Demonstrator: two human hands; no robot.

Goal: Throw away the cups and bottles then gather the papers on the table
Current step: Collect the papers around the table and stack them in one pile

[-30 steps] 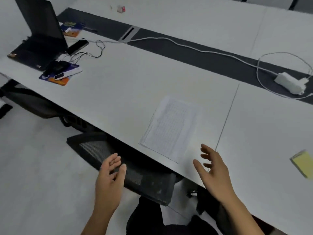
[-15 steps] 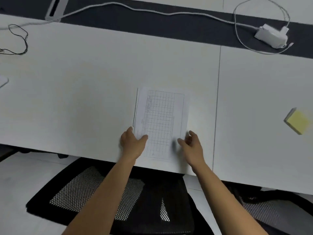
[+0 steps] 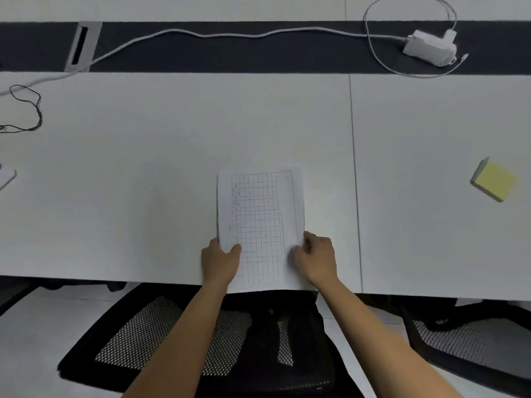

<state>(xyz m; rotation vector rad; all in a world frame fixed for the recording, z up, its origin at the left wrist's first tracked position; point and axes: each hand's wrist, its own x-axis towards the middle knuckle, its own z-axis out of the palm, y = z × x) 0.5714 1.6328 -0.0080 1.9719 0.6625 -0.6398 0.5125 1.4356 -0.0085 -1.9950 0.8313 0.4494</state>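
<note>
Papers (image 3: pixel 260 219) printed with a faint grid sit at the lower centre of the frame, on the near edge of a white table (image 3: pixel 143 182), with their bottom end sticking out just past that edge. It is hard to tell how many sheets there are. The left hand (image 3: pixel 219 261) pinches the lower left side of the papers, thumb on top and fingers curled at the edge. The right hand (image 3: pixel 317 261) grips the lower right side the same way, thumb lying on the printed face.

At the right of the frame, well apart from the papers, lies a yellow pad of sticky notes (image 3: pixel 494 181). A dark strip (image 3: pixel 201 58) runs across the top of the table. On it, in the upper right, rests a white charger (image 3: pixel 429 50), with a white cable (image 3: pixel 230 34) trailing left. A thin black wire (image 3: pixel 28 110) loops at the left edge. A black mesh chair (image 3: pixel 172 340) stands below the table, under the forearms.
</note>
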